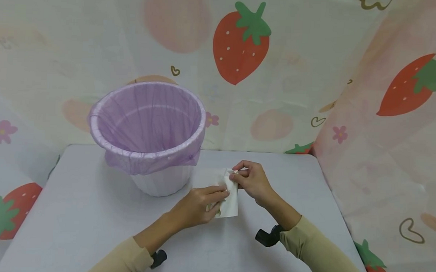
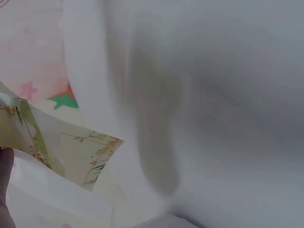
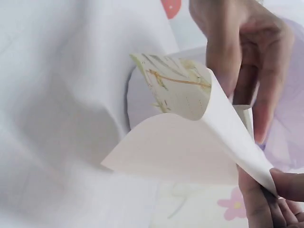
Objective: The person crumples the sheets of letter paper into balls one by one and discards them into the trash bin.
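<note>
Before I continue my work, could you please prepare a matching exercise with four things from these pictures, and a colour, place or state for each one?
Things:
1. bin liner
2. paper sheet
3. right hand
4. trash bin

Descriptions:
A. plain on one face, leaf print on the other
B. white, standing on the table
C. thin and purple, folded down on the outside
D. pinching near the upper end of the paper sheet in the head view

Right pairs: 1-C, 2-A, 3-D, 4-B
</note>
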{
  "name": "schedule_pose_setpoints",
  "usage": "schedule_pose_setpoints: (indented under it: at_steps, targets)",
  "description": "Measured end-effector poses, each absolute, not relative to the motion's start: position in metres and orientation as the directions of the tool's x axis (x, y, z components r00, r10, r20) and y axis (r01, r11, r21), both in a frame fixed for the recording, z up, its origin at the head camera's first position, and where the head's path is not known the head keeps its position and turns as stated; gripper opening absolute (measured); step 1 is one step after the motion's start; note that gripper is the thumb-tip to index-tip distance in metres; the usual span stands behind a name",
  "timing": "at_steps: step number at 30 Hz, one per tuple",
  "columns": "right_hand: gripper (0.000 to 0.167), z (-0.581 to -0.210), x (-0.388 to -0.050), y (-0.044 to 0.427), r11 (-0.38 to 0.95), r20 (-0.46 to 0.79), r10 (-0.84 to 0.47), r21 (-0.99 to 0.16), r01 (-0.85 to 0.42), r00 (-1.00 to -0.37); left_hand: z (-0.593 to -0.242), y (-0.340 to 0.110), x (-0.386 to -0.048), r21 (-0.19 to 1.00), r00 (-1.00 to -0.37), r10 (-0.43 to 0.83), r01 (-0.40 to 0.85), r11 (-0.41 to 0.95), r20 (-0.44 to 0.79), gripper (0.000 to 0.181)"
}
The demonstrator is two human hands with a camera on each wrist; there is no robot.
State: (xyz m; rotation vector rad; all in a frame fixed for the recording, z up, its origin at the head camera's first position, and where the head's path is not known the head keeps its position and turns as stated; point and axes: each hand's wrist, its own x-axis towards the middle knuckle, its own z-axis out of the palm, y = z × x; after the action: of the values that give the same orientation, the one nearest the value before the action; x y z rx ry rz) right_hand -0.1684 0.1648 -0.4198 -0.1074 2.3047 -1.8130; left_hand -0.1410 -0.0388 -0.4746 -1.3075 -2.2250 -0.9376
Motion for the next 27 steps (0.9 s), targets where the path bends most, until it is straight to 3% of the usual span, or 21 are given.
schedule_pose_setpoints:
  at_steps: [7,13,16,23,27]
  targets:
    - [0.014,-0.422,-0.173,0.171,0.235,-0.100,-0.204,-0.971,0.051,-0.974,-0.477,-0.039,-0.145,0.704,-0.691,0.513,0.677,0.213,0.509,0.031]
    - [0.014,-0.421,-0.173,0.172,0.192,-0.074,-0.227,-0.981,0.030,-0.971,-0.474,-0.036,-0.145,0.869,-0.824,0.389,0.483,0.105,0.411,0.042]
    - [0.013,-0.419,-0.173,0.171,0.170,-0.066,-0.244,-0.985,0.025,-0.968,-0.471,-0.034,-0.146,0.860,-0.838,0.341,0.492,0.133,0.426,0.047]
    - [0.014,-0.415,-0.171,0.171,0.149,-0.052,-0.281,-0.989,0.010,-0.958,-0.463,-0.032,-0.146,0.677,-0.807,0.285,0.590,0.441,0.517,0.058]
    - [0.014,-0.416,-0.169,0.175,0.135,-0.058,-0.304,-0.991,0.017,-0.951,-0.461,-0.031,-0.146,0.644,-0.813,0.286,0.578,0.502,0.507,0.060]
